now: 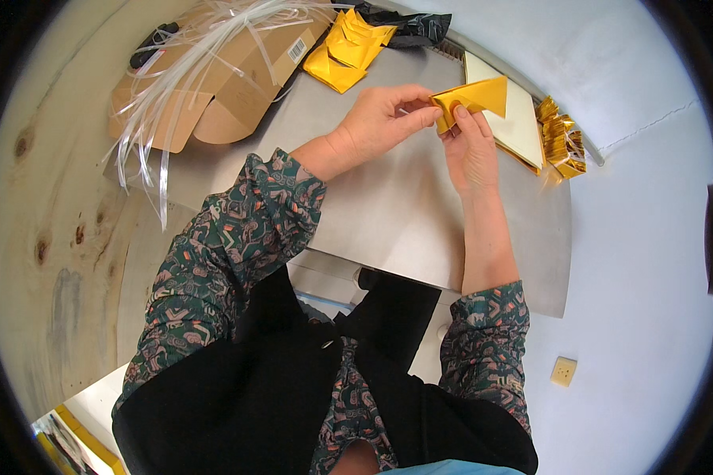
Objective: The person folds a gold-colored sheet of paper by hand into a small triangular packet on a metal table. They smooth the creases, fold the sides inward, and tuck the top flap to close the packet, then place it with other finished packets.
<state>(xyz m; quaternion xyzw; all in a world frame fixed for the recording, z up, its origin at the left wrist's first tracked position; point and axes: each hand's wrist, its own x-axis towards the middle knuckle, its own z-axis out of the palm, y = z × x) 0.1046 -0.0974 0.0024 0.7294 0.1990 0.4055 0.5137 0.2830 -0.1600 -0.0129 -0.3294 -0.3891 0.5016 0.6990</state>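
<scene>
Both my hands hold one sheet of shiny gold foil paper (pixel 483 95), folded to a point at its right, above the grey metal table. My left hand (pixel 384 123) pinches its left corner between thumb and fingers. From below, my right hand (pixel 471 146) grips the lower edge, thumb on the near face. Behind my right hand lies a stack of cream sheets (pixel 523 131) with gold edges. Several folded gold pieces (pixel 348 47) overlap in a pile beyond my left hand.
An opened cardboard box (pixel 238 87) stands at the far left, draped with clear plastic strips (pixel 182 79). Black plastic (pixel 412 28) lies at the back. A bundle of pleated gold foil (pixel 561 141) sits at the right against the white wall (pixel 642 237). The table (pixel 388 214) has a curved-looking front edge.
</scene>
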